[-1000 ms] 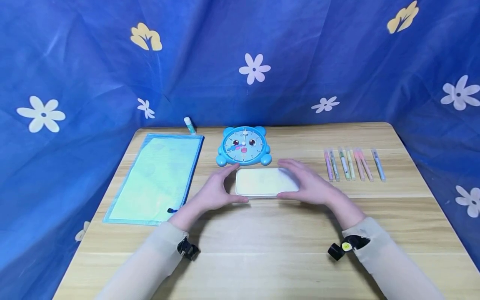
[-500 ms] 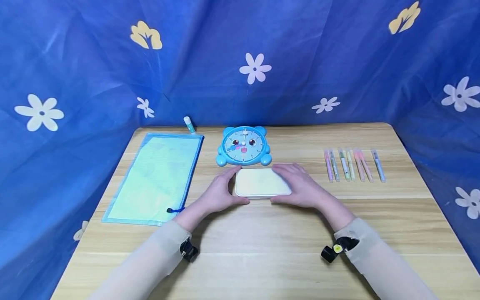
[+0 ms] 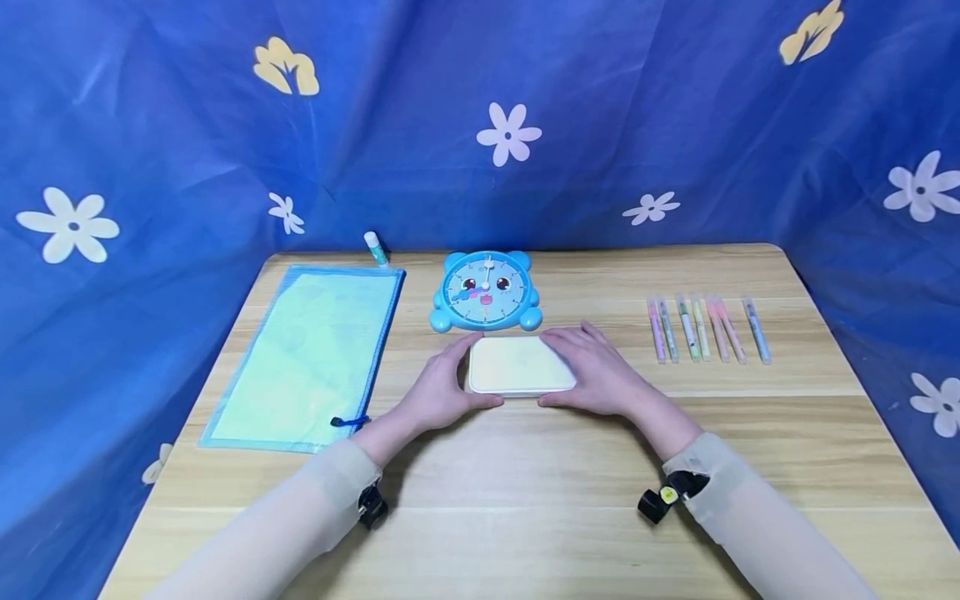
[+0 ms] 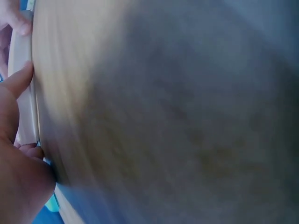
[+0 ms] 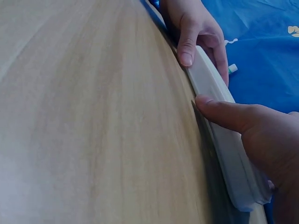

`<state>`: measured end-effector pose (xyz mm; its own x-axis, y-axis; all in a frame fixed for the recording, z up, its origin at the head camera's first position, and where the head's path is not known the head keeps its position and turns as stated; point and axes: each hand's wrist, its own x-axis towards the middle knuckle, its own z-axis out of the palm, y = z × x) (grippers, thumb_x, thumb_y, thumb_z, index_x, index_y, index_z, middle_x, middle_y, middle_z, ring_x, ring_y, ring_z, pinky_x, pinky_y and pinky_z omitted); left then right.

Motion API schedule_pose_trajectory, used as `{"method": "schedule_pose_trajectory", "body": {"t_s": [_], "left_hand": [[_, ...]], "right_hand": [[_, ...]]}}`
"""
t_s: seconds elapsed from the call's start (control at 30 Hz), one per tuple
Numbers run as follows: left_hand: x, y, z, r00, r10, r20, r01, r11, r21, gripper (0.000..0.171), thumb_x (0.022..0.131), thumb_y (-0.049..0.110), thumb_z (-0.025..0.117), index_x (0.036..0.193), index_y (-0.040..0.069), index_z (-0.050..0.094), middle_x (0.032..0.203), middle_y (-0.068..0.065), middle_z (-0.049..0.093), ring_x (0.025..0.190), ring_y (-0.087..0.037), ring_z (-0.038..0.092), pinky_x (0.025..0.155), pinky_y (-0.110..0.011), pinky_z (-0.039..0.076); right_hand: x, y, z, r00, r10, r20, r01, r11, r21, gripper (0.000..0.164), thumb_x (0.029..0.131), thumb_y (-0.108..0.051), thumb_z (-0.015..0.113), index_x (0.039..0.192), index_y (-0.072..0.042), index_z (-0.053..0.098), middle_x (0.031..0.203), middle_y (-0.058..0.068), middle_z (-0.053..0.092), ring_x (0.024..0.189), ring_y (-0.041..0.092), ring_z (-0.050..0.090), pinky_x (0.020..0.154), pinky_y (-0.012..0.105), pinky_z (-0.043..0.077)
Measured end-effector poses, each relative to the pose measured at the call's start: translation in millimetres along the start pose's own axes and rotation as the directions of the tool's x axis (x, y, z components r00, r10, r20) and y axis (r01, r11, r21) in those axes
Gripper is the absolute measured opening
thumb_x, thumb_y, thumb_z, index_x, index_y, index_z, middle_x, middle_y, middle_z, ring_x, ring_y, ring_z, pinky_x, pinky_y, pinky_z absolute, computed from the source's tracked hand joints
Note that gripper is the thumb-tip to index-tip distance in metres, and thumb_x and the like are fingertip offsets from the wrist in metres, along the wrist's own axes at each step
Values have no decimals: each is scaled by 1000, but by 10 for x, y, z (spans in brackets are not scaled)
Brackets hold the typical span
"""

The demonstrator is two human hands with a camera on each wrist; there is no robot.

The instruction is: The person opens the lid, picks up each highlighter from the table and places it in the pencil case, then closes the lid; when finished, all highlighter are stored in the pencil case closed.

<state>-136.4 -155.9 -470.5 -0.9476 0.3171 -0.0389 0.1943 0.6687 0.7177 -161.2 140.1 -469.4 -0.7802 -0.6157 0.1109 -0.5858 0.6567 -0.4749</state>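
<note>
A flat white box point(image 3: 517, 367) with rounded corners lies on the wooden table, just in front of a blue toy clock point(image 3: 486, 315). My left hand point(image 3: 441, 385) grips its left end, thumb along the near side and fingers at the far side. From the other end my right hand point(image 3: 600, 372) holds it the same way, its palm covering the right corner. In the right wrist view, the thumb point(image 5: 229, 114) presses the near side of the box point(image 5: 233, 158), and the left hand point(image 5: 198, 35) appears at the far end.
At the left lies a light-blue zip pouch point(image 3: 307, 358), its dark puller point(image 3: 348, 422) near the left forearm. A glue stick point(image 3: 377, 248) sits at the back edge. Several coloured pens point(image 3: 701, 331) lie in a row at the right. Blue patterned cloth point(image 3: 412, 125) hangs behind.
My right hand has slid left along the box, covering more of its right end, and its fingers have closed in. The left hand stays at the left end, almost unmoved.
</note>
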Motion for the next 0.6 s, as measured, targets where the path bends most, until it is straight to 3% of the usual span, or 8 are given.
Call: {"method": "schedule_pose_trajectory", "body": {"t_s": [0.27,0.6], "left_hand": [[-19,-4,17,1000,-17,-2,17,1000,9,109,78,43,96,164,11,37,155,-14,52,143,-28,47,121,-45,34],[-11,0,24,1000,-8,-5,8,1000,22,109,79,42,96,164,9,37,157,-16,51,146,-32,45,122,-47,32]], "right_hand": [[33,-4,-47,999,17,48,-18,1000,23,100,81,-61,87,156,-6,51,156,12,53,145,32,45,122,53,31],[72,32,-77,997,26,73,-31,997,70,99,79,-59,90,155,-7,53,155,10,53,145,29,46,120,51,35]]}}
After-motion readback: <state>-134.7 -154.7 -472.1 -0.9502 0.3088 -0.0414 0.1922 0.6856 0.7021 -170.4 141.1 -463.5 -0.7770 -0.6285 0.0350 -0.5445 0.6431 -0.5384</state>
